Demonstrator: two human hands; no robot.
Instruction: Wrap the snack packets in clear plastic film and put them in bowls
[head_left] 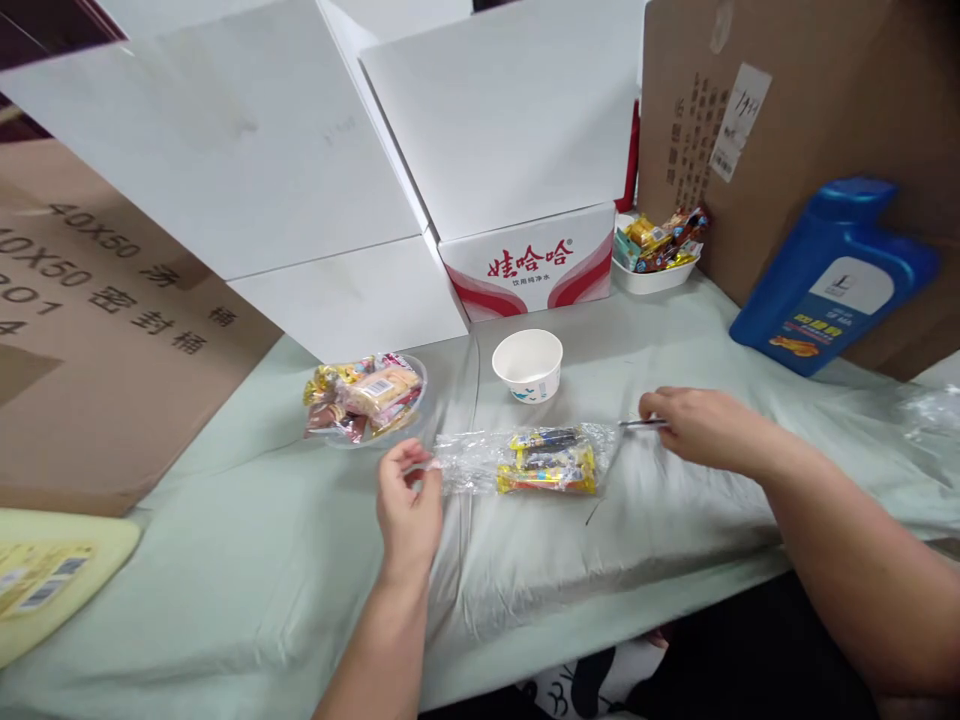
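Note:
A clear plastic bag (469,465) lies flat on the cloth, with several small yellow and dark blue wrapped snacks (551,460) inside its right part. My left hand (409,500) has its fingers curled at the bag's left end and pinches that edge. Off the bag's right end, my right hand (690,425) is closed on a thin, dark, stick-like tool (641,423); its exact kind does not show. The tool's tip points left, close to the bag's right edge. Just behind the bag stands a white paper bowl (527,365) with nothing visible in it.
A clear bowl of wrapped snacks (367,400) sits to the left. Farther back is a white tray of snacks (656,250). White boxes (510,120) and cardboard boxes (810,130) wall the back and sides. A blue bottle (836,275) leans at right; a yellow container (60,570) lies at left.

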